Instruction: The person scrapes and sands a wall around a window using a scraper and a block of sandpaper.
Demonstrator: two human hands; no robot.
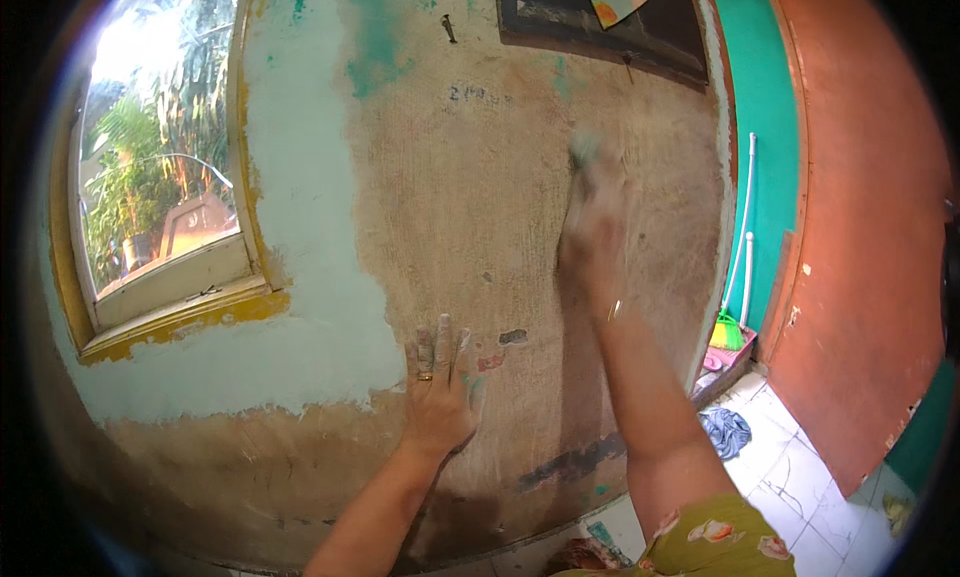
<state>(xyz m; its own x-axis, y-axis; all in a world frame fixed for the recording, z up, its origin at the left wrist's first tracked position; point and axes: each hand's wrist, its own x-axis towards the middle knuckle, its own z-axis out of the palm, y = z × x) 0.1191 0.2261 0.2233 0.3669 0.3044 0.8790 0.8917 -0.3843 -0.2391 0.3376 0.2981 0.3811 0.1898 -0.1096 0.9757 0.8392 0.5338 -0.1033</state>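
Bare brownish plaster covers much of the wall (465, 224), with pale green paint (307, 202) on its left part, around the window. My left hand (441, 397) rests flat on the plaster near the paint's edge, fingers pointing up and somewhat apart, a ring on one finger; it holds nothing. My right hand (596, 217) is raised against the wall at the right and is blurred. At its fingertips shows a pale greenish thing (589, 148), too blurred to name. How the fingers close on it cannot be made out.
A window with a yellow-edged frame (184, 318) is at the left. A dark board (607, 48) hangs above, near a nail (448, 29). At the right are a broom (726, 331), a pink dustpan (742, 346), a bluish cloth (726, 431) on floor tiles and an orange-brown door (870, 224).
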